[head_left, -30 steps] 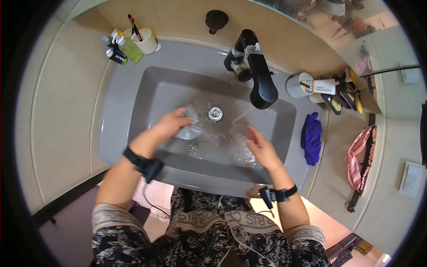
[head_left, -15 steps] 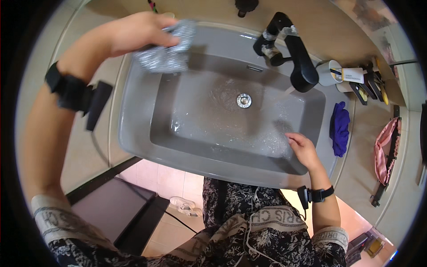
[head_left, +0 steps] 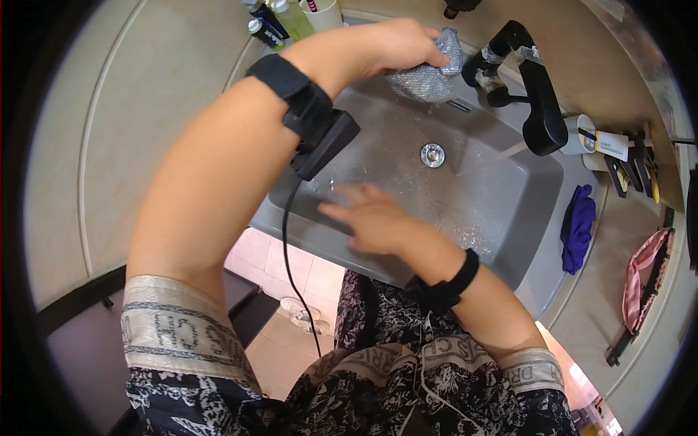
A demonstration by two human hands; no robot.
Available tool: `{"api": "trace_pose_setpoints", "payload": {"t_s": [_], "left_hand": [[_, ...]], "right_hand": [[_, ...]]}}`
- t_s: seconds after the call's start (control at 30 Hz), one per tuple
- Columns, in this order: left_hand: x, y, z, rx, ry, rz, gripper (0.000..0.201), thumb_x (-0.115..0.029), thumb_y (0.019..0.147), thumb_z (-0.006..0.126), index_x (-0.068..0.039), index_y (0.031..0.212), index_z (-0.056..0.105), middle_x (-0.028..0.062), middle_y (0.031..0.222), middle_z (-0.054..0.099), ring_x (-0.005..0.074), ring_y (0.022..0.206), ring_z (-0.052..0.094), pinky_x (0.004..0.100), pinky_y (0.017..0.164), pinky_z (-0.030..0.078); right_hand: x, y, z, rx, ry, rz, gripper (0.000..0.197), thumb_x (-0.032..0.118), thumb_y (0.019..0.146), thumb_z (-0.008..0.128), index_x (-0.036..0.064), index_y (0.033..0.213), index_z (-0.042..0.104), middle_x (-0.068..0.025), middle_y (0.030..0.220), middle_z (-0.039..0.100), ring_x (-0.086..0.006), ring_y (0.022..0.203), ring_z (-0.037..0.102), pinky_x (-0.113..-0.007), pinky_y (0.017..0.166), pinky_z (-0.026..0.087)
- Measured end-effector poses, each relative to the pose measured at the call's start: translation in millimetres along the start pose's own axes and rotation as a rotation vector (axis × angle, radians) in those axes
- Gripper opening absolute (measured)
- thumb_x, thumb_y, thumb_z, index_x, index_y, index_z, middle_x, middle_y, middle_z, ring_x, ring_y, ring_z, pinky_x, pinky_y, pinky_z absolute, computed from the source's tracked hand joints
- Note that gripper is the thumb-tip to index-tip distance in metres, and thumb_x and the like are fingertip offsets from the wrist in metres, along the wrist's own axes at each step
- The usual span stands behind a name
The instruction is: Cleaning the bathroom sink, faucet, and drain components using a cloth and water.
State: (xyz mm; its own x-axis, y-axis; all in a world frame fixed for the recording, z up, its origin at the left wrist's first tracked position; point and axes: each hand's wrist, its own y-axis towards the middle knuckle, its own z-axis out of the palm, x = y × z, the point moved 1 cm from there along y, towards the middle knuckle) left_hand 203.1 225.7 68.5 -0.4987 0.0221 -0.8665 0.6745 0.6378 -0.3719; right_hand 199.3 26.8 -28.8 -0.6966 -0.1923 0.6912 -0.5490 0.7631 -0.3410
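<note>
My left hand (head_left: 396, 43) has a closed grip on a grey mesh scrubbing cloth (head_left: 429, 76), bunched up w/ fingers wrapped over its top. Cloth is held at the far edge of the grey sink (head_left: 509, 240), just left of the black faucet (head_left: 534, 94), not touching it as far as I can see. My right hand (head_left: 371, 218) is flat and spread, holding nothing, blurred, palm down over the near-left part of the basin; can't tell if it touches the wet bottom. Drain (head_left: 432, 155) sits mid-basin, betw. the two hands. Water runs from the faucet spout into the right side. On the surface right of the sink: a blue cloth (head_left: 578, 229), and further right a pink item (head_left: 643, 269). Far left corner: bottles (head_left: 273, 18) and a white cup (head_left: 320, 11).
</note>
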Motion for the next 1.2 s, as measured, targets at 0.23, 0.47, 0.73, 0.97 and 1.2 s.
{"api": "trace_pose_setpoints", "payload": {"t_s": [0.23, 0.47, 0.73, 0.97, 1.2], "left_hand": [[17.1, 23.2, -10.0, -0.094, -0.087, 0.021, 0.062, -0.02, 0.08, 0.069, -0.001, 0.135, 0.046, 0.0159, 0.124, 0.058, 0.0235, 0.107, 0.059, 0.0319, 0.092, 0.045], [8.8, 15.0, -24.4, -0.148, -0.352, 0.081, 0.038, -0.003, 0.083, 0.061, 0.003, 0.12, 0.058, 0.0098, 0.1, 0.066, 0.0154, 0.083, 0.063, 0.0283, 0.074, 0.051], [-20.8, -22.9, -5.4, -0.024, -0.483, 0.142, 0.048, -0.018, 0.087, 0.064, 0.004, 0.126, 0.049, 0.0094, 0.111, 0.064, 0.0147, 0.098, 0.062, 0.0268, 0.088, 0.047], [5.0, -23.5, 48.6, -0.047, -0.837, 0.181, 0.037, -0.015, 0.09, 0.06, 0.0, 0.123, 0.05, 0.0075, 0.108, 0.064, 0.0139, 0.098, 0.061, 0.0287, 0.085, 0.05], [54.8, -15.5, 148.9, -0.243, -1.492, -0.074, 0.027, -0.011, 0.094, 0.048, -0.002, 0.12, 0.049, 0.0132, 0.117, 0.059, 0.0269, 0.106, 0.06, 0.0406, 0.09, 0.05]], "right_hand": [[57.3, 20.6, 20.0, 0.48, 0.569, -0.297, 0.035, 0.025, 0.077, 0.07, 0.0105, 0.109, 0.068, -0.0071, 0.086, 0.065, -0.0204, 0.08, 0.061, -0.033, 0.075, 0.047], [44.3, 35.0, 37.2, 0.037, 0.623, 0.112, 0.021, 0.026, 0.084, 0.063, 0.0061, 0.083, 0.069, -0.0043, 0.066, 0.065, -0.015, 0.061, 0.061, -0.031, 0.059, 0.047], [-37.7, 20.3, 18.1, -0.257, 0.684, 0.325, 0.024, 0.027, 0.084, 0.064, 0.0033, 0.08, 0.067, -0.005, 0.061, 0.063, -0.0121, 0.052, 0.055, -0.029, 0.051, 0.043], [-78.7, -43.4, 5.8, -0.048, 0.494, 0.261, 0.025, 0.029, 0.082, 0.065, 0.0052, 0.075, 0.066, -0.008, 0.061, 0.061, -0.021, 0.058, 0.059, -0.035, 0.057, 0.045], [-136.5, -96.4, 11.9, -0.039, 0.681, 0.34, 0.018, 0.024, 0.088, 0.06, 0.0083, 0.098, 0.063, -0.0013, 0.084, 0.064, -0.0136, 0.075, 0.059, -0.03, 0.064, 0.046]]}}
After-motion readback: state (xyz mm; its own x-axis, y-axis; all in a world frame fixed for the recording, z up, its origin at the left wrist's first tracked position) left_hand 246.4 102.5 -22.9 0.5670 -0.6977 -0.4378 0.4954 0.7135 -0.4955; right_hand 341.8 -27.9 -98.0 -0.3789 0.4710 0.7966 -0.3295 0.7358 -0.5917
